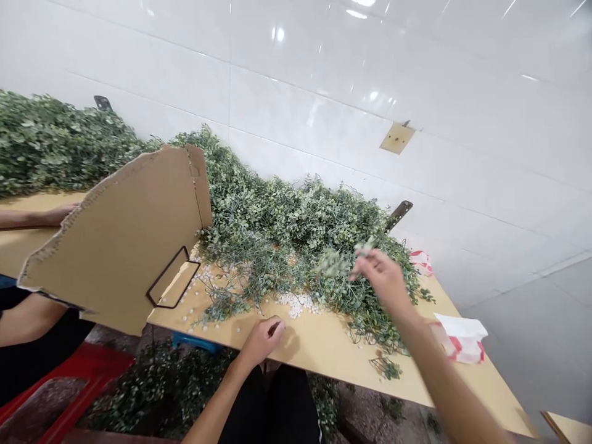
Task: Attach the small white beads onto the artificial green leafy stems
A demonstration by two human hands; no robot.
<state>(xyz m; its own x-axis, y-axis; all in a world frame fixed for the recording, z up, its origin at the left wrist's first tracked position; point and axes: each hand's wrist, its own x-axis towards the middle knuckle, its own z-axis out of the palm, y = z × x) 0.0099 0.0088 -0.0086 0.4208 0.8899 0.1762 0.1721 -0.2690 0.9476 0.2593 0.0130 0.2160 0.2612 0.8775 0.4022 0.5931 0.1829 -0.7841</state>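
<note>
My right hand [382, 277] is raised over a big heap of artificial green leafy sprigs [287, 228] on a wooden table [319, 345]. Its fingers pinch one sprig [340, 262], which is blurred by motion. My left hand [264, 336] rests at the table's front edge, fingers curled as in a pinch; what it holds, if anything, is too small to see. A small pile of white beads [298, 303] lies just beyond it, with more beads scattered to the left.
A cardboard divider [124, 240] with a black metal clip [172, 277] stands at the left. Behind it another person's arm [37, 217] rests on the table. Red-and-white plastic bags [460, 339] lie at the right. More greenery [152, 388] lies under the table. White tiled wall behind.
</note>
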